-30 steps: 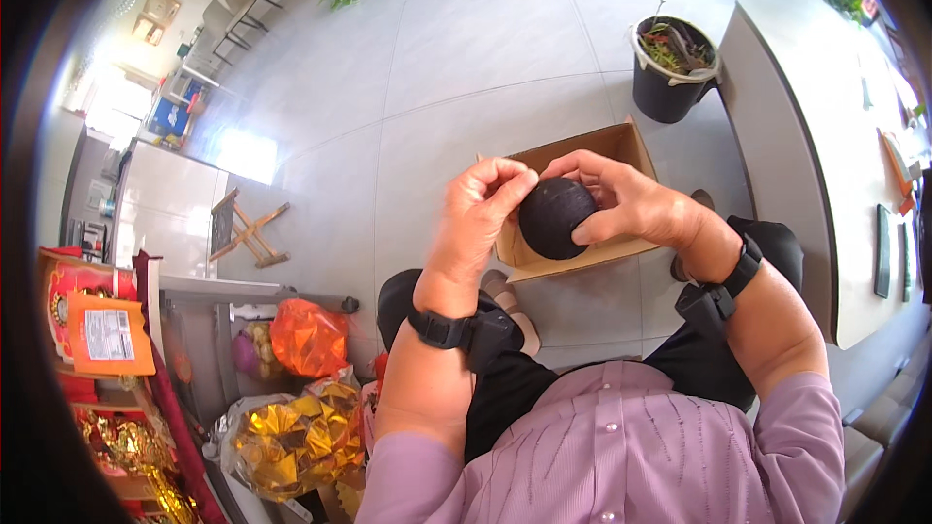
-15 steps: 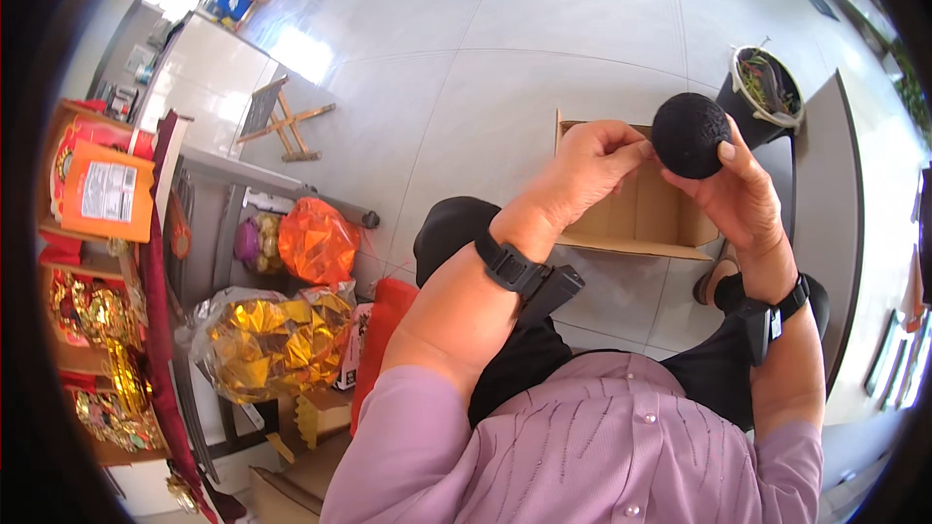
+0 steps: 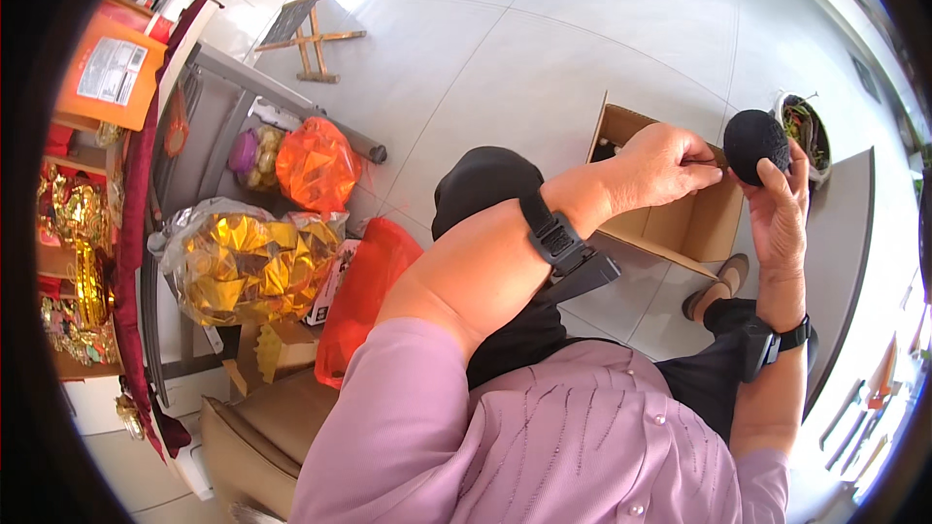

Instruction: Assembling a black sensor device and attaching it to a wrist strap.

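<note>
My right hand (image 3: 777, 206) grips a black ball (image 3: 755, 144) with a rough, textured surface, thumb on the near side and fingers behind. Just left of the ball, my left hand (image 3: 670, 163) is closed in a pinch, its fingertips close to the ball's lower left side. Whatever lies in the pinch is too small to make out. Both hands are raised above an open cardboard box (image 3: 670, 228) on the floor, where something small, dark and white shows at its left end.
A plant pot (image 3: 820, 141) stands beyond the ball, beside a grey panel (image 3: 845, 233). To my left are a red bag (image 3: 364, 296), gold foil pieces in clear plastic (image 3: 243, 272), an orange bag (image 3: 316, 167) and a shelf of red and gold goods. A folding stool (image 3: 309, 39) stands farther off.
The view has swung, so the surroundings sit differently. The ball and both hands appear farther right. The left forearm reaches out more, and its pinched fingertips sit slightly lower against the ball.
</note>
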`<state>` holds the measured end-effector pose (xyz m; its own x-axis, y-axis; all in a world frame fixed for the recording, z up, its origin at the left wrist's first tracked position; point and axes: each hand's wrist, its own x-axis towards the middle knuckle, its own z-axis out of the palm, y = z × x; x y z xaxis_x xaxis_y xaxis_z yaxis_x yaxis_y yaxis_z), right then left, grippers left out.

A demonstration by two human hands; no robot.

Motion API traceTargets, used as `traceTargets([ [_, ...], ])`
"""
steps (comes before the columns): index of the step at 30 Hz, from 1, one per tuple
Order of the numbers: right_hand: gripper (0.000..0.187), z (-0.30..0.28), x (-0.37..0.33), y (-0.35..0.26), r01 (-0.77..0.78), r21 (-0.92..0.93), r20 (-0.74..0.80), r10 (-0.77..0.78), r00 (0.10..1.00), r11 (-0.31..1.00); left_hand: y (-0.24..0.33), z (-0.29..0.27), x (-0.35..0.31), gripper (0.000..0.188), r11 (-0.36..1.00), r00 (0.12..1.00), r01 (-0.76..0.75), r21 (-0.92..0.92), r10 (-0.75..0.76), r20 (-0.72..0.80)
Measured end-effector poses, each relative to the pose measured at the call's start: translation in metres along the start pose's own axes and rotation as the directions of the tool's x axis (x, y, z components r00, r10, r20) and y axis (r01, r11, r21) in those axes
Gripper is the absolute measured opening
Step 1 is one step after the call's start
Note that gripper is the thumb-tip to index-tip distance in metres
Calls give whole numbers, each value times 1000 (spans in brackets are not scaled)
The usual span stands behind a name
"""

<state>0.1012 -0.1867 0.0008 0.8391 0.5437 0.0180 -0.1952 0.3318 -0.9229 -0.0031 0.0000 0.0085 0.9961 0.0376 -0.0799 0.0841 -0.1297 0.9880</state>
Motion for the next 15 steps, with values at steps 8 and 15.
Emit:
traceTargets([
  [8, 70, 16, -9, 10, 328, -554, 133, -307, 942, 766, -1, -3, 0, 38, 961, 994, 98, -258, -84, 66],
  [15, 69, 27, -12, 21, 546, -620, 279, -492, 824, 564, 6, 1, 1, 46, 926, 995, 98, -364, -101, 12],
])
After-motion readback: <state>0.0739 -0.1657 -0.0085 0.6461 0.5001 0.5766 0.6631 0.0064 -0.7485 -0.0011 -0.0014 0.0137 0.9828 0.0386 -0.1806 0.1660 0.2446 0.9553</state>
